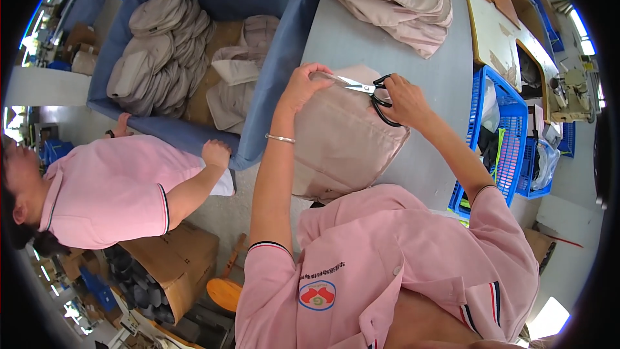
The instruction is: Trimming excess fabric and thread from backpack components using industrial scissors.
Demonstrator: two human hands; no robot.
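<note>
A beige-pink fabric bag piece (342, 139) lies over the near edge of the grey table, partly draped toward my body. My left hand (302, 89) is closed, pinching the far left edge of this piece between thumb and fingers. Scissors (357, 85) with silver blades and black handles are in my right hand (405, 100), whose fingers go through and around the handle loops. The blades lie along the upper edge of the fabric and point left, their tips close to my left fingers. Whether any thread is between the blades is too small to tell.
A pile of similar bag pieces (394, 3) sits at the table's far end. On the left, a blue fabric-lined bin (258, 119) holds several stacked bags (152, 52); a person in a pink shirt (113, 187) stands beside it. Blue plastic baskets (513, 136) stand right of the grey table (439, 110).
</note>
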